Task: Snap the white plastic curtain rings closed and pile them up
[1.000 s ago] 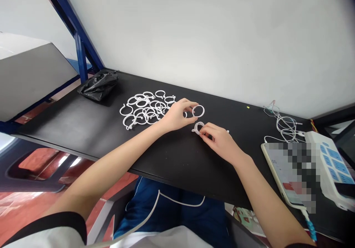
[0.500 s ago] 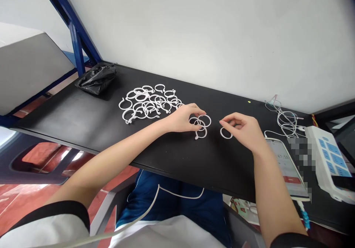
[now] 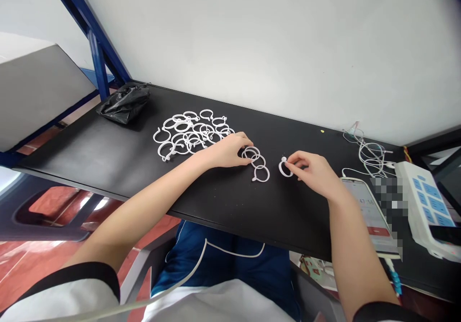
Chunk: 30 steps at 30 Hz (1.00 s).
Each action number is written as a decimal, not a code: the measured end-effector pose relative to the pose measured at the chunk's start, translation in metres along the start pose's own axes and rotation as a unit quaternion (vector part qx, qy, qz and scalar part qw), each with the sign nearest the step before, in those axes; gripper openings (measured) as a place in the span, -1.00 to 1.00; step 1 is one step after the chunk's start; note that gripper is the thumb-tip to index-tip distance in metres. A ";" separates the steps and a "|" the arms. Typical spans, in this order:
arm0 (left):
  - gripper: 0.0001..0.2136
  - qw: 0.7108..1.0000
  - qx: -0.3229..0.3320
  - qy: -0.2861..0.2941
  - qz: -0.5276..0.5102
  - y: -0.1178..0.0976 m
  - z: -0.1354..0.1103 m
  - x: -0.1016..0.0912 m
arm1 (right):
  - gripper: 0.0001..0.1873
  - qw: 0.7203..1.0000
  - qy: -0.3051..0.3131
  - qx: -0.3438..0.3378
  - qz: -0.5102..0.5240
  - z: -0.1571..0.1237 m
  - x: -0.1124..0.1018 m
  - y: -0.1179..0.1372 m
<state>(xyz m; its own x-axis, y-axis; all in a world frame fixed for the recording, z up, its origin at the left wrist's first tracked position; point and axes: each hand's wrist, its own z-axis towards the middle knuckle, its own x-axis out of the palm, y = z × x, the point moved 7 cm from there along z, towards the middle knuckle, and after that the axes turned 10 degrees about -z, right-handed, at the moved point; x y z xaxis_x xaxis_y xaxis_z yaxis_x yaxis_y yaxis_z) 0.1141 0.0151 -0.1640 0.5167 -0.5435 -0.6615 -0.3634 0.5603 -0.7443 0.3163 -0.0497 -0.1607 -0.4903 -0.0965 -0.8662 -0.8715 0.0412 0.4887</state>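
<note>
Right hand point(image 3: 309, 170) has just picked up the loose ring point(image 3: 280, 168), and there it is, thumb and forefinger clamped together on the white plastic, just beside the chain point(image 3: 255, 159) of three linked rings! Left hand point(image 3: 226, 151) sits at the top of that chain, fingers curled against the upper ring, though whether they're actually gripping it I can't tell. So far, three rings joined, a fourth in the pinch, and a big tangled pile of rings point(image 3: 190, 137) still waiting just left of the left hand. All of it is on the black table point(image 3: 288, 216), with a crumpled black plastic bag point(image 3: 124, 105) at the far end, and a phone point(image 3: 360, 202), tangled cables point(image 3: 370, 156) and a power strip point(image 3: 419, 206) off to the right.
</note>
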 end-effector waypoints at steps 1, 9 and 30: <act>-0.57 1.000 0.001 0.006 0.003 -0.001 0.000 0.001 | -0.78 1.000 -0.010 -0.029 0.008 -0.001 0.002 0.011; -0.58 0.999 0.012 0.030 0.018 -0.003 -0.002 0.006 | -0.84 0.975 0.005 -0.220 0.031 -0.012 0.028 0.065; -0.62 0.994 0.076 -0.064 -0.037 -0.014 0.000 0.001 | -0.93 0.975 -0.077 -0.166 0.124 -0.004 0.013 0.042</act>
<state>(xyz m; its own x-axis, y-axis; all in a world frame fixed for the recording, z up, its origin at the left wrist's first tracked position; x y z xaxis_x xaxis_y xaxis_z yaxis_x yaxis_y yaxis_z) 0.1202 0.0066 -0.1544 0.6353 -0.5090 -0.5807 -0.2035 0.6151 -0.7618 0.2733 -0.0533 -0.1508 -0.7036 0.0271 -0.7101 -0.6868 -0.2824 0.6698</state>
